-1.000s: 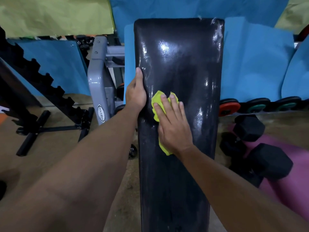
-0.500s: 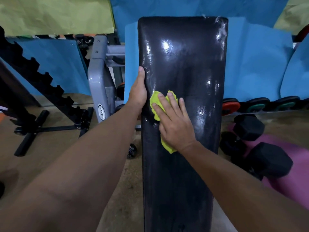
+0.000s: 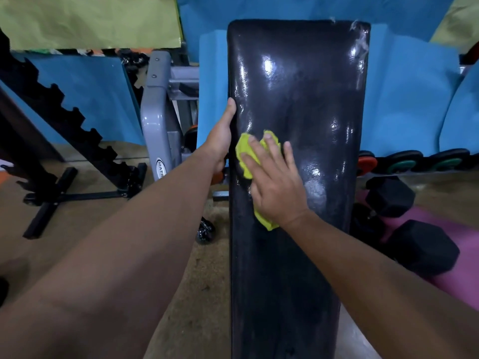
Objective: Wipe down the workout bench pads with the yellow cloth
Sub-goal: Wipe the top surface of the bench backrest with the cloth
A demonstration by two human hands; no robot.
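Observation:
A long black bench pad [image 3: 305, 81] runs away from me down the middle of the head view, its far half shiny and wet-looking. My right hand [image 3: 276, 189] lies flat on the yellow cloth [image 3: 245, 151], fingers straight, pressing it onto the pad near the left edge. Bits of the cloth stick out past the fingertips and by the wrist. My left hand [image 3: 222, 137] grips the pad's left edge beside the cloth, thumb along the top, fingers hidden behind the edge.
A grey machine frame [image 3: 155, 112] and a black toothed rack [image 3: 64, 112] stand on the floor to the left. On the right, black hex dumbbells [image 3: 422, 247] lie on a pink mat [image 3: 456, 226], with weight plates [image 3: 404, 161] along blue mats [image 3: 404, 99].
My right hand has slid the cloth a little toward the pad's left edge. The left hand keeps its grip, and the view has shifted so the pad sits further right.

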